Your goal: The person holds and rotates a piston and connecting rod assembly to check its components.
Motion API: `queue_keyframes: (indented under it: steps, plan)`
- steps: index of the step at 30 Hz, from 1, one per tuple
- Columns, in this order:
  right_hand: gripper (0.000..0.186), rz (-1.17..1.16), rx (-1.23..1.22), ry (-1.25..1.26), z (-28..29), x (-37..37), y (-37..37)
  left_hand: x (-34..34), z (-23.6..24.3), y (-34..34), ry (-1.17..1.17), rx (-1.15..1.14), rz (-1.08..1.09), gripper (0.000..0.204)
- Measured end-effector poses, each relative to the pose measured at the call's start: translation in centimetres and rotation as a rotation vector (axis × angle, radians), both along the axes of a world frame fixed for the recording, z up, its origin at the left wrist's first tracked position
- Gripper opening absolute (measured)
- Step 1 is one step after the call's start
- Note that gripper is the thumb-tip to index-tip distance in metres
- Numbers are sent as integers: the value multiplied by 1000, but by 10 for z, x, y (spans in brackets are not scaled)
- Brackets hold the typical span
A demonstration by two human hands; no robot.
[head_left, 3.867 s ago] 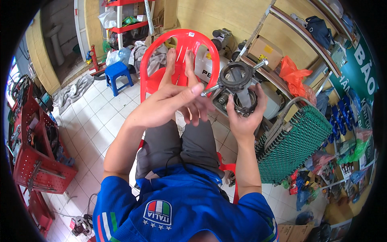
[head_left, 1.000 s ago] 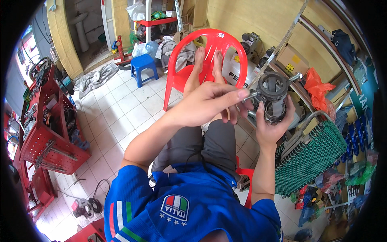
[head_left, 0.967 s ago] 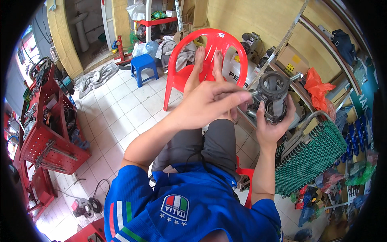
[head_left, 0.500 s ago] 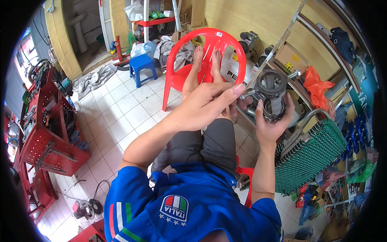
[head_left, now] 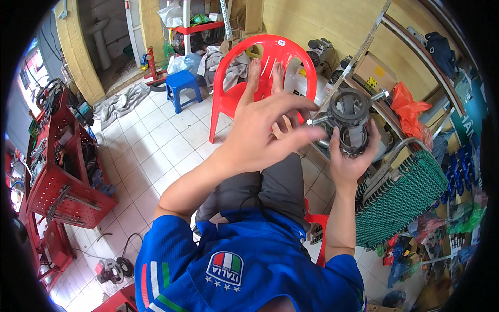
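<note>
A dark metal assembly point(head_left: 352, 117) with a thick ring at its top and bolts sticking out of its sides is upright in front of me, right of centre. My right hand point(head_left: 352, 164) grips its lower part from below, thumb on the near left side and fingers around the right. Beside the left bolt point(head_left: 318, 120) is my left hand point(head_left: 265, 132), its thumb and fingers spread with the bolt's end near the gap between them. Nothing shows in that hand, and whether a fingertip touches the bolt I cannot tell.
Ahead stands a red plastic chair point(head_left: 223, 101) with my bare feet on its seat. A blue stool point(head_left: 183, 87) is left of it. Red tool cabinet point(head_left: 73, 195) at far left; green woven chair point(head_left: 403, 200) close on my right; shelf rack with an orange bag point(head_left: 408, 106) beyond.
My left hand's thumb has dropped away from the bolt's end and its fingers have spread apart. The right hand and the metal assembly stay nearly where they were.
</note>
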State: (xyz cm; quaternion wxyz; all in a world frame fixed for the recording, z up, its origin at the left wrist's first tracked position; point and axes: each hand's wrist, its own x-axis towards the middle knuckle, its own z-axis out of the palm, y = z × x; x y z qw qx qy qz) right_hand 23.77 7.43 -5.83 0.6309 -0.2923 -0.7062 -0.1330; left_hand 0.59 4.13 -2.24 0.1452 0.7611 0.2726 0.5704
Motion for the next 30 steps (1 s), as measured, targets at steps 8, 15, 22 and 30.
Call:
queue_keyframes:
  steps: [8, 15, 22, 30]
  plan:
    - [80, -6, 40, -33, 2, 0, -1, 2, 4, -6, -36, -141, -38, 32]
    - [80, -29, 29, -44, 1, 0, 0, 8, 2, -1, 6, 223, 211, 28]
    - [81, -44, 45, -44, 3, 1, -4, -4, 11, -9, -93, -432, -336, 39]
    - [81, -50, 38, -46, 1, 2, -1, 10, 1, 3, 7, 447, 298, 27]
